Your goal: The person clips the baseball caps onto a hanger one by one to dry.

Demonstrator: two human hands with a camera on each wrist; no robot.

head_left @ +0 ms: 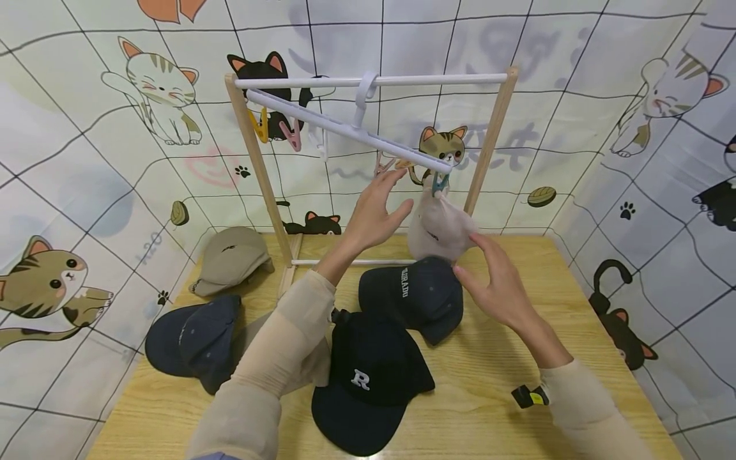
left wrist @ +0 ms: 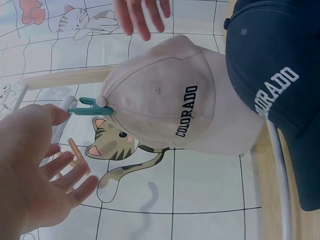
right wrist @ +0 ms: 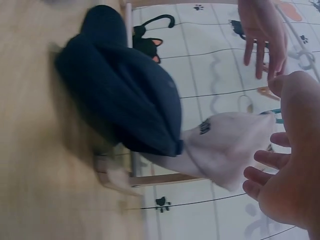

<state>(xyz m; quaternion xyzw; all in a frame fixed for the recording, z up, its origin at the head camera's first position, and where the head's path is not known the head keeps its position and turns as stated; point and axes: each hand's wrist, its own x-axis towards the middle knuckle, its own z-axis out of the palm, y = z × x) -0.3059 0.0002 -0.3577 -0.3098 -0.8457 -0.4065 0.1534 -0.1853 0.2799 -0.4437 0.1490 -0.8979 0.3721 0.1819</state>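
Observation:
A pale pink baseball cap [left wrist: 155, 90] lettered COLORADO hangs by its top from a teal clip [left wrist: 91, 107]. That clip is at the low right end of a white hanger [head_left: 345, 128], which tilts down to the right. My left hand [head_left: 374, 214] is raised just left of the clip with loosely bent fingers and nothing in it; in the left wrist view its thumb tip is right at the clip's end. Beside the cap's right side is my right hand [head_left: 497, 281], thumb and fingers spread, fingertips close to the fabric.
The hanger hooks over the top bar [head_left: 443, 80] of a wooden-legged rack; yellow [head_left: 260, 124] and pink clips [head_left: 292, 135] hang at its left. On the table are a navy COLORADO cap [head_left: 414, 294], a black R cap [head_left: 374, 377], another navy cap [head_left: 195, 338] and a khaki cap [head_left: 232, 255].

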